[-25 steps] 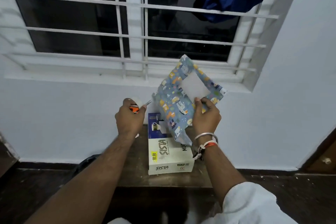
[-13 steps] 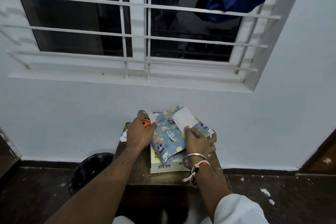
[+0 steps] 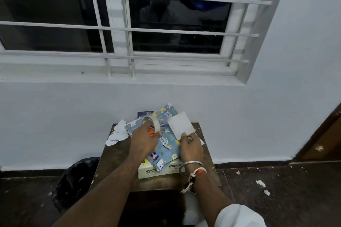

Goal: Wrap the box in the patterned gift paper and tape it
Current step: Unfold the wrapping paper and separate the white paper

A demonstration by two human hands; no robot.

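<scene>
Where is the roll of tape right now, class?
In the head view, the roll of tape is held in the left hand, over the patterned gift paper on the box.

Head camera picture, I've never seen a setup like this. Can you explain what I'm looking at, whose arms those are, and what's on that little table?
There is no machine here. A person wears a camera on the head, looking forward and down, so the two arms reaching in from below are the wearer's own. On the small brown table lies a white box printed SISTA, with patterned gift paper laid over it, part of its white underside turned up. The left hand grips a tape roll, along with something orange I can't identify. The right hand, with bracelets at the wrist, holds the paper's edge. Some torn white scraps lie at the table's far left corner.
</scene>
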